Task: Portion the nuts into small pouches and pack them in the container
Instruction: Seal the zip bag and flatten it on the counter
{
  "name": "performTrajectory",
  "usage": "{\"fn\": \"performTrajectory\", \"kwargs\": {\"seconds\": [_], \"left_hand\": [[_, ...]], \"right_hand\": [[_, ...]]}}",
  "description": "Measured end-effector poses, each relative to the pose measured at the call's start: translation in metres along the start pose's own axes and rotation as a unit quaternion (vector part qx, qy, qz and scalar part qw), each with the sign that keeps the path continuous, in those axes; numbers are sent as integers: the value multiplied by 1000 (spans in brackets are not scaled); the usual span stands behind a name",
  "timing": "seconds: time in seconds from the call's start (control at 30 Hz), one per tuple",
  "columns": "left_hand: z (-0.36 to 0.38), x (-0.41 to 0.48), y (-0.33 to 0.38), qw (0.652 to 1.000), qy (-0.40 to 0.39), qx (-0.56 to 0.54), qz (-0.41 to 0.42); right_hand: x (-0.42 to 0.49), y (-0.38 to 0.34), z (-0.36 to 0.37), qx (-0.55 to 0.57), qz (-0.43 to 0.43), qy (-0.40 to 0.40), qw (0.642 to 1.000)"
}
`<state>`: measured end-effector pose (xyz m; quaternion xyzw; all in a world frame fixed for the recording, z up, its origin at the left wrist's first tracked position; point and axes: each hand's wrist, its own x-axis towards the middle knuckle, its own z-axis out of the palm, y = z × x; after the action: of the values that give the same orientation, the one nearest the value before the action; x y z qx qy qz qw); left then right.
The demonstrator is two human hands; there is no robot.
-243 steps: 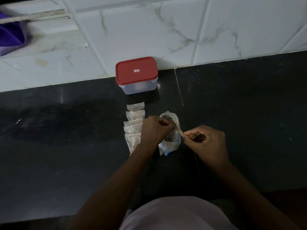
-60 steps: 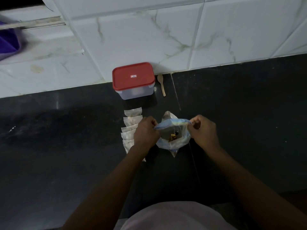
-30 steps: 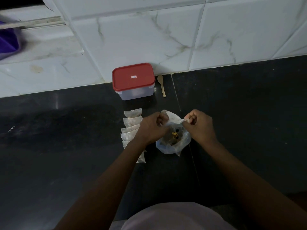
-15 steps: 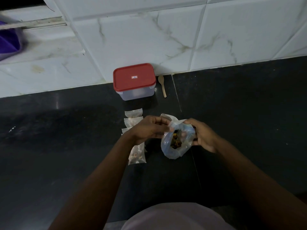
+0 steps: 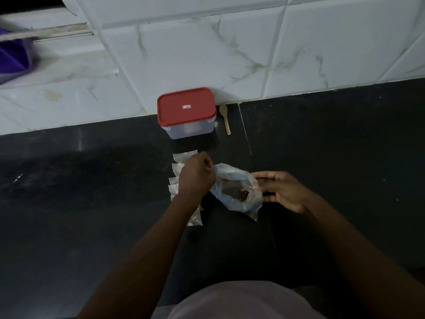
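— Hands first: what is each one doing?

— The left hand (image 5: 197,178) pinches the lip of the clear bag (image 5: 231,203) at the bag's ten o'clock, fingers curled tight on the plastic. The right hand (image 5: 281,191) is spread wide, fingers fairly straight, tips touching the bag's side at three o'clock. It grips nothing that I can see.

— Why hold it so?

— My guess is that one hand lifts the lip while the other steadies the side. That keeps the mouth gaping, with the nuts (image 5: 243,193) at the bottom in reach and unspilled.

— And from the left across?

— A purple thing (image 5: 11,56) sits at ten o'clock of the view, by the tiled wall (image 5: 207,54). Then comes a row of small pouches (image 5: 184,156) on the bench (image 5: 92,203), at nine o'clock of the bag and partly under the left wrist. They are probably lined up for easy gathering. At twelve o'clock of that row stands the container (image 5: 187,131), its red lid (image 5: 186,116) on. A wooden spoon (image 5: 225,118) lies just beside it at three o'clock, out of the way.

— How far along?

— Few nuts remain, I judge, and the pouches are not yet packed.
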<state>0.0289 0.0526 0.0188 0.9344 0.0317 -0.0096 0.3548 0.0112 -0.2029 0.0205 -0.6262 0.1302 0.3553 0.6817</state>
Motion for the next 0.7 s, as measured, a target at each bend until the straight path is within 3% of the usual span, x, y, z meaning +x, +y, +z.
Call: {"fn": "performTrajectory", "kwargs": {"seconds": [0.07,0.17,0.27,0.33,0.4,0.47,0.7], "left_hand": [[2,-2,2,1000,18,17,13],[6,-4,5,999,36,-9,13],[9,-6,9,996,17,-70,-46],[6,-5,12,977,-27,-159,-140],[2,-3,12,940,-67,-242,-230],[-1,-3,6,914,-74,-289,-274],[-9,-3,4,862,-79,-371,-335]], "right_hand": [[3,-1,5,-101,-48,83,990],[10,-2,9,-261,-120,234,929],[12,-5,15,-315,-165,287,889],[11,-8,17,-289,-126,273,909],[9,-14,18,-142,-27,221,964],[5,-17,13,-52,27,152,987],[-9,-10,-1,141,-37,27,989]]}}
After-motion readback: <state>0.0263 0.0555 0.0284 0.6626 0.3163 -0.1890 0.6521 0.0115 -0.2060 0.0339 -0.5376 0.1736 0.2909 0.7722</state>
